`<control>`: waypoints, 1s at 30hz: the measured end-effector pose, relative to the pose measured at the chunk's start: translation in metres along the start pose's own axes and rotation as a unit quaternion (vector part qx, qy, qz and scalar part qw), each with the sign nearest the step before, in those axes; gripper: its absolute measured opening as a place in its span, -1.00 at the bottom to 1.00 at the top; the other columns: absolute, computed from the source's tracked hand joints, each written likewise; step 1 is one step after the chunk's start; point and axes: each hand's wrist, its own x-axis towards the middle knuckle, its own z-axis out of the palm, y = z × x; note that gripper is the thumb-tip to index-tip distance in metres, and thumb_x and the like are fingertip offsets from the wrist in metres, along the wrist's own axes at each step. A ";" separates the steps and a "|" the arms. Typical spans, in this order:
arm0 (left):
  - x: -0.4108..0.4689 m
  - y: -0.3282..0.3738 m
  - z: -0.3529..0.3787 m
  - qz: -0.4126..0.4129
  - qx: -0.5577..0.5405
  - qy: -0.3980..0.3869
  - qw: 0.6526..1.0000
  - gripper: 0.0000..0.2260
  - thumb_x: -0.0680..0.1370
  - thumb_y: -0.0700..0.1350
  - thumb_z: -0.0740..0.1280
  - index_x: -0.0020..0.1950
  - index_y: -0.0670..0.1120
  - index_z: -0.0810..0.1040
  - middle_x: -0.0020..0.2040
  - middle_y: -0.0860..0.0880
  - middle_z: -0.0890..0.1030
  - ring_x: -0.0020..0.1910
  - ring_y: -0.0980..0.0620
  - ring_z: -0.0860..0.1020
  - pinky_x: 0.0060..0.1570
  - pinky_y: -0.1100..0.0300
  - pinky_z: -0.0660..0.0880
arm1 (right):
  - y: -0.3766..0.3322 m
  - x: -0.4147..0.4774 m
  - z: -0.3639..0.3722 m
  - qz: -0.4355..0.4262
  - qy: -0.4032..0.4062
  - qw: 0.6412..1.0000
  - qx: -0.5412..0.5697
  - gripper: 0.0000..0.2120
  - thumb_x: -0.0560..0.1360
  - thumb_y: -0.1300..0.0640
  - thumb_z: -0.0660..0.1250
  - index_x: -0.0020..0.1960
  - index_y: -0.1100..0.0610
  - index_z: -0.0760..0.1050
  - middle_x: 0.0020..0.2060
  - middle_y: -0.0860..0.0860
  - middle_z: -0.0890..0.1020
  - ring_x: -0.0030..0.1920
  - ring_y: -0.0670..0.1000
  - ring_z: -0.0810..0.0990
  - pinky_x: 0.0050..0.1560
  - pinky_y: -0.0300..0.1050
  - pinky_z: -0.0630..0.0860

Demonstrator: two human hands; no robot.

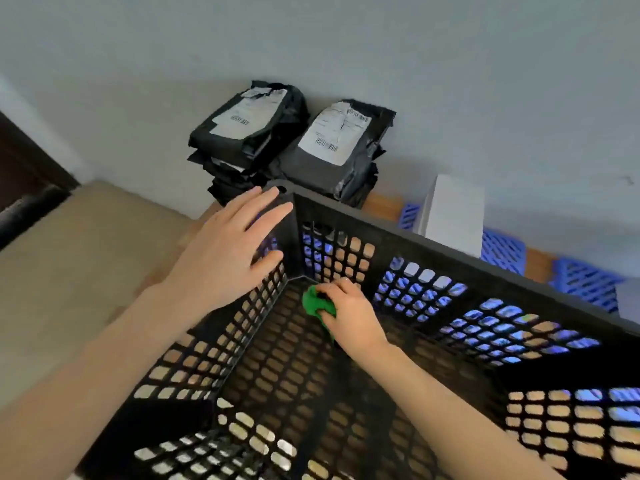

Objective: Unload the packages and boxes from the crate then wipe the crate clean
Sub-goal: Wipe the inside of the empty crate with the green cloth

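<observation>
Where we reach in: our right hand (349,315) grips a bunched green cloth (311,301) on the floor of the black lattice crate (450,258), at its far corner.
Left hand (228,251): ours lies flat, fingers spread, on that corner's rim.
Packages (249,126): two black stacks beyond the crate, against the wall (450,64).
</observation>
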 end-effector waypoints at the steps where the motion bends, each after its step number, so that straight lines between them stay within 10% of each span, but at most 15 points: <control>1: 0.001 0.001 0.001 -0.007 -0.002 0.006 1.000 -0.44 0.57 0.03 0.28 0.55 0.00 0.22 0.56 -0.02 0.21 0.55 -0.02 0.13 0.44 0.04 0.20 | 0.002 0.009 0.008 -0.016 0.004 1.000 -0.004 -0.53 0.44 0.23 0.38 0.33 0.08 0.45 0.20 0.03 0.45 0.21 0.08 0.42 0.30 -0.04 0.39; 11: -0.002 -0.002 0.005 -0.020 -0.008 0.010 1.000 -0.53 0.62 -0.12 0.21 0.54 -0.07 0.26 0.55 -0.08 0.23 0.53 -0.05 0.18 0.47 0.26 0.06 | 0.024 0.068 0.105 -0.101 0.074 0.986 -0.114 -0.58 0.48 0.18 0.37 0.33 0.15 0.47 0.18 0.10 0.57 0.15 0.16 0.50 0.15 0.05 0.50; 18: -0.002 -0.008 0.003 -0.031 -0.035 -0.004 0.999 -0.53 0.64 -0.14 0.19 0.56 -0.02 0.21 0.58 0.00 0.16 0.57 0.04 0.06 0.39 0.50 -0.15 | 0.001 0.055 0.133 -0.051 0.139 0.989 0.015 -0.66 0.33 0.35 0.49 0.10 0.24 0.61 -0.06 0.14 0.65 -0.08 0.16 0.59 0.00 0.03 0.60; 24: -0.002 -0.006 0.002 -0.028 -0.037 -0.006 0.999 -0.54 0.64 -0.14 0.18 0.55 -0.04 0.23 0.58 -0.01 0.17 0.57 0.02 0.06 0.41 0.47 -0.15 | -0.033 -0.058 0.182 -0.340 -0.065 0.937 0.051 -0.62 0.32 0.30 0.50 0.12 0.12 0.59 -0.02 0.01 0.61 -0.01 0.02 0.54 0.00 -0.07 0.58; 30: -0.002 -0.005 0.007 -0.017 -0.023 -0.001 1.000 -0.55 0.64 -0.15 0.19 0.54 -0.07 0.26 0.57 -0.05 0.19 0.56 -0.02 0.09 0.48 0.29 -0.03 | -0.022 -0.060 0.186 -0.451 -0.125 0.883 0.025 -0.62 0.41 0.30 0.40 0.22 0.21 0.51 0.13 0.15 0.51 0.07 0.11 0.47 -0.07 -0.03 0.58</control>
